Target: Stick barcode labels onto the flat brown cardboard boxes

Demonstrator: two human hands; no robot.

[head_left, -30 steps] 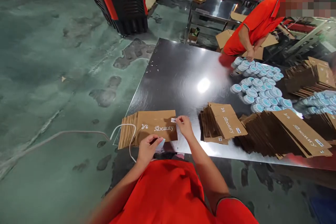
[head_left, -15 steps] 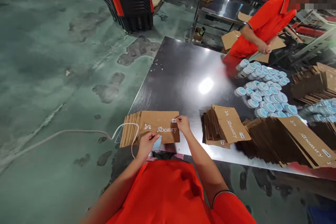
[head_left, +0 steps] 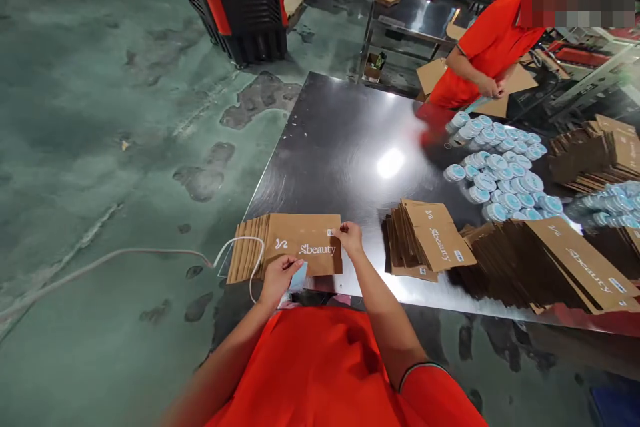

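My left hand (head_left: 277, 280) pinches a light blue label backing sheet (head_left: 299, 276) just in front of a flat brown cardboard box (head_left: 303, 228) printed "beauty" in white. At that box's upper right corner lies a small white barcode sticker (head_left: 330, 232). The closed fingertips of my right hand (head_left: 351, 240) are on the sticker's right edge and partly cover it. Under and to the left of the box, more folded boxes (head_left: 246, 250) fan out at the table's corner.
A white cable (head_left: 235, 238) loops over the fanned boxes from the floor. To the right on the metal table (head_left: 340, 147) lie a boxed stack with stickers (head_left: 435, 233), a longer stack (head_left: 570, 260) and many round blue-lidded containers (head_left: 500, 177). Another person (head_left: 480, 53) stands across the table.
My right hand has brought the sticker from the box's right edge down onto its corner. More of the blue sheet shows in my left hand. The other person's hands have lifted from the containers.
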